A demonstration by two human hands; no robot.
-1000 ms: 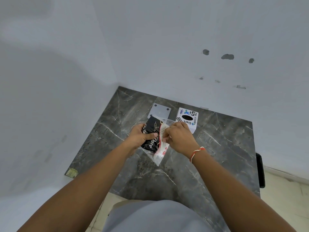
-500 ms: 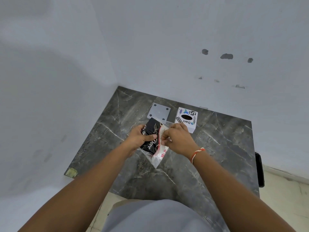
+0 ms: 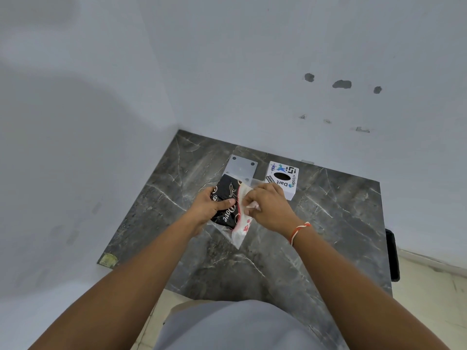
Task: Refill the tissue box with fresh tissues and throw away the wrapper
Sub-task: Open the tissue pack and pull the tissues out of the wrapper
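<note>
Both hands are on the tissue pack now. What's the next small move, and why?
Probably keep peeling: the right hand should draw the clear wrapper off toward the right while the left hand steadies the black tissue pack. The wrapper looks only partly off, and the white tissue box waits empty-looking behind, its base plate lying beside it.

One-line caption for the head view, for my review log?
Both hands, left hand and right hand, grip a tissue pack in its wrapper beside the tissue box.

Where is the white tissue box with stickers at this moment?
In the head view, the white tissue box with stickers stands on the dark marble table, right of the grey square plate, just beyond the right hand.
</note>
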